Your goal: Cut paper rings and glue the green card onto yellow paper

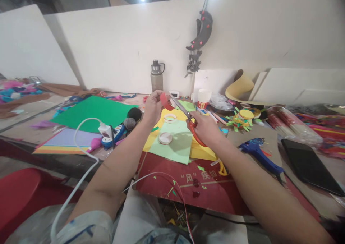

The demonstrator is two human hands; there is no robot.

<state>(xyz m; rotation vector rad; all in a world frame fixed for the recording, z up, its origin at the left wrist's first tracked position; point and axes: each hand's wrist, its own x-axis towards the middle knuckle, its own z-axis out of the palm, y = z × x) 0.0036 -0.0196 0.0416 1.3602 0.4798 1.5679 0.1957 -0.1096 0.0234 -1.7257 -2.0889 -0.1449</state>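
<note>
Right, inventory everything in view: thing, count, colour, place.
scissors: one, orange-handled, centre
strip: one, red, centre
round pieces: two, whitish, centre
paper sheets: count unclear, yellow, centre
large sheet: one, green, left
balls: two, black and grey, left
charger: one, white, left
bottle: one, grey, back
cup: one, white and red, back
ornament: one, black, back
glue gun: one, blue, right
phone: one, black, right
stool: one, red, lower left
scraps: many, mostly green, front
left hand, right hand: one each, bare, centre

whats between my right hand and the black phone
A blue glue gun lies between the right hand and the black phone, seen in the head view.
</note>
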